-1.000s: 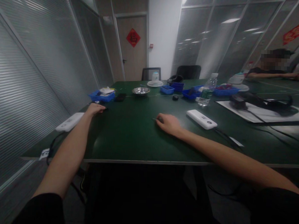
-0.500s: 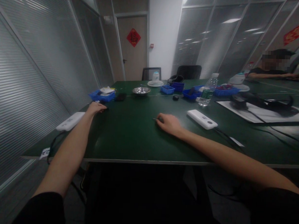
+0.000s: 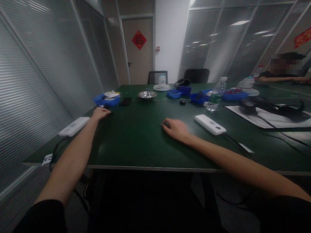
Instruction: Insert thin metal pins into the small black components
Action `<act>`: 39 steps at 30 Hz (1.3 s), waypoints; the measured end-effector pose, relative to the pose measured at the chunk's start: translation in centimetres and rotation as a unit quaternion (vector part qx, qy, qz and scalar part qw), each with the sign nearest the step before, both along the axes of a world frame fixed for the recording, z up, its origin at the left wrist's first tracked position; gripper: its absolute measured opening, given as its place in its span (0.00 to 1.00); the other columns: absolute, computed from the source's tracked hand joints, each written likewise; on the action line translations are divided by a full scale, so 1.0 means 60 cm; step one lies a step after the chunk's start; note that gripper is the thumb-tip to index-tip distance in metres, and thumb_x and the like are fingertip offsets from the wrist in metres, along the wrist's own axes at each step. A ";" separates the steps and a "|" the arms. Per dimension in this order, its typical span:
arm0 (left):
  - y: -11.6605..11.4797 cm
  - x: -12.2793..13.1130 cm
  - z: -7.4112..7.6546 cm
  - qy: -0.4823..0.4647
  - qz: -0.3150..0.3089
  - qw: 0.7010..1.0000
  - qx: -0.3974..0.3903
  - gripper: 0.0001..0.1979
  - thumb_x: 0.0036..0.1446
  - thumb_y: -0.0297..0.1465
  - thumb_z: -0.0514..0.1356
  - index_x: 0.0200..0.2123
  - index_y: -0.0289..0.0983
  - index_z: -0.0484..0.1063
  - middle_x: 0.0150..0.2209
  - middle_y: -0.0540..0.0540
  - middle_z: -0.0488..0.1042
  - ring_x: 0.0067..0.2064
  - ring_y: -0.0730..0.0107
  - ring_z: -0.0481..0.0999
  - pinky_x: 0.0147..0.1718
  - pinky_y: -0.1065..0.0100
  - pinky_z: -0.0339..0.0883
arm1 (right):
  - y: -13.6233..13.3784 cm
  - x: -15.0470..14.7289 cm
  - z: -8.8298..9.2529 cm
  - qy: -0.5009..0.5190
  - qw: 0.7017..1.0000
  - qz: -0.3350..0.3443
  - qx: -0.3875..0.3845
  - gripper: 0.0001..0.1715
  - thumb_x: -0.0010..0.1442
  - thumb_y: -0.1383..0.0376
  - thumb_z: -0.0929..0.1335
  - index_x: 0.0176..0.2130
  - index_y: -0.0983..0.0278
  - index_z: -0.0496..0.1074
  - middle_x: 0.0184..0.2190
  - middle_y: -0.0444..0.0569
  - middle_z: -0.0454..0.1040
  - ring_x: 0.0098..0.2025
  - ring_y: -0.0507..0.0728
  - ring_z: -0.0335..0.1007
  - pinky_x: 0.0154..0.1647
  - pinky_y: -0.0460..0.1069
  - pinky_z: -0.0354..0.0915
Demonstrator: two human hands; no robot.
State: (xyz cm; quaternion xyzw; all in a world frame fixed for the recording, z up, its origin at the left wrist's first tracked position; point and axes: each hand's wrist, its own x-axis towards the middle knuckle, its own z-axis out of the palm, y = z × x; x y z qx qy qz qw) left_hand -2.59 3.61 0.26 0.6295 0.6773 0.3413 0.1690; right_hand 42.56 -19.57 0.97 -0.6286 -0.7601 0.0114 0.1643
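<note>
My left hand (image 3: 101,113) rests on the green table (image 3: 129,142) at the left, its fingers closed around a small dark thing that I cannot make out, just in front of a blue basket (image 3: 106,100). Nearer the middle, my right hand (image 3: 174,128) lies on the table with its fingers curled round a small dark object (image 3: 167,124), from which a thin tip points left. One white power bank (image 3: 75,126) is beside my left forearm. Another white power bank (image 3: 210,124) lies to the right of my right hand.
A metal bowl (image 3: 147,94), blue trays (image 3: 174,93), a round black item (image 3: 183,101) and a clear bottle (image 3: 215,94) stand farther back. Black gear (image 3: 273,107) lies on a white board at the right. A person (image 3: 282,71) sits at the far right.
</note>
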 end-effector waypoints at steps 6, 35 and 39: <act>0.007 0.045 0.005 0.070 -0.081 0.994 -0.031 0.10 0.54 0.33 0.70 0.40 0.36 0.86 0.34 0.42 0.83 0.38 0.58 0.82 0.42 0.65 0.72 | 0.000 0.002 -0.001 0.005 1.000 0.007 0.001 0.17 0.71 0.53 0.64 0.53 0.57 0.74 0.46 0.51 0.80 0.41 0.59 0.75 0.35 0.49 0.61; -0.169 0.337 -0.013 -0.038 -0.560 0.827 0.025 0.14 0.64 0.38 0.65 0.49 0.37 0.82 0.47 0.42 0.79 0.48 0.61 0.77 0.50 0.61 0.68 | 0.000 0.002 -0.010 0.028 0.988 0.139 0.063 0.15 0.72 0.56 0.65 0.54 0.58 0.72 0.49 0.50 0.79 0.45 0.60 0.75 0.44 0.51 0.64; -0.170 0.338 -0.014 -0.049 -0.565 0.823 0.008 0.14 0.63 0.37 0.67 0.48 0.35 0.81 0.46 0.41 0.79 0.47 0.61 0.78 0.49 0.61 0.69 | 0.002 0.003 -0.013 0.022 0.987 0.146 0.063 0.15 0.72 0.57 0.65 0.54 0.58 0.72 0.49 0.51 0.79 0.46 0.59 0.76 0.45 0.51 0.65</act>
